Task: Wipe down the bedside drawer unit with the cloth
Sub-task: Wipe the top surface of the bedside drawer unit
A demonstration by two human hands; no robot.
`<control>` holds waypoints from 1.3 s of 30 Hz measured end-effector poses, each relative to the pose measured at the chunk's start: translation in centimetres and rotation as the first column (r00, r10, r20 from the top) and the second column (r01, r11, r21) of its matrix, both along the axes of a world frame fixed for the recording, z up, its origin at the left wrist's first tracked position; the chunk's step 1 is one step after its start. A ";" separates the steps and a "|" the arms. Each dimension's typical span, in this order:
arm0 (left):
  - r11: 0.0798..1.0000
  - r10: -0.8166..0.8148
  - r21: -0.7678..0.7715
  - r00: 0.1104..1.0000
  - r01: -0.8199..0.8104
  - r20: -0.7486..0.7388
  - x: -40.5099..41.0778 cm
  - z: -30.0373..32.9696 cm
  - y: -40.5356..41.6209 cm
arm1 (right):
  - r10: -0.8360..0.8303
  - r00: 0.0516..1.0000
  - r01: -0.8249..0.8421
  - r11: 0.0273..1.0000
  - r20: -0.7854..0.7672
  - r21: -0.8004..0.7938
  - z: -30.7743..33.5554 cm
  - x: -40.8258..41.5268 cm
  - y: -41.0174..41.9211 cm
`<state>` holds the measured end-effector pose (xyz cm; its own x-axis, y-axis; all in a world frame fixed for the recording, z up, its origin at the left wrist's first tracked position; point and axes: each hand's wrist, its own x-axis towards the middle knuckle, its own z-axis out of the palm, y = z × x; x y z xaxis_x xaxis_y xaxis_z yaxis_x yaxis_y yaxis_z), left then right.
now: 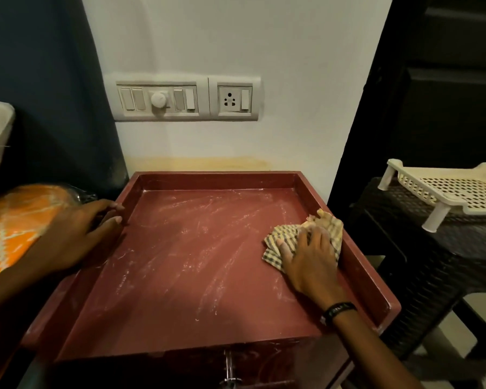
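The bedside drawer unit (197, 265) is dark red, with a raised rim around a recessed top streaked with pale dust. A checked beige cloth (330, 226) lies bunched against the right rim. My right hand (309, 262) presses flat on the cloth, fingers spread over it, a black band on the wrist. My left hand (82, 234) rests on the left rim, fingers curled over its edge. A metal drawer handle (230, 372) shows at the front below the top.
A white wall with a switch panel (157, 100) and a socket (234, 99) stands behind the unit. An orange patterned bedcover (9, 234) lies to the left. On the right, a dark woven stool (432, 262) carries a white perforated rack (455, 192).
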<state>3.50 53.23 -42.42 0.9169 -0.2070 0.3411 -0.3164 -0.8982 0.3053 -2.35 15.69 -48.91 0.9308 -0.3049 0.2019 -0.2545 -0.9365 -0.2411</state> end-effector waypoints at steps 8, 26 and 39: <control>0.998 -0.030 0.059 0.998 0.026 0.064 0.5 -0.9 0.6 | 0.141 0.989 -0.143 0.989 -0.048 -0.027 0.2 4.1 0.5; 0.998 0.001 0.064 0.984 -0.013 0.178 1.0 -1.8 0.8 | 0.049 0.996 -0.053 0.997 -0.079 -0.059 -0.4 7.4 -1.4; 0.996 0.032 0.079 0.982 -0.048 0.187 0.8 -1.9 0.1 | 0.183 0.982 -0.184 0.983 -0.053 -0.018 0.4 9.9 -1.6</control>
<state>4.33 53.30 -44.29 0.8474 -0.2064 0.4893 -0.3240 -0.9309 0.1684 7.52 14.08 -48.56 0.9796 -0.1240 0.1580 -0.0893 -0.9736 -0.2101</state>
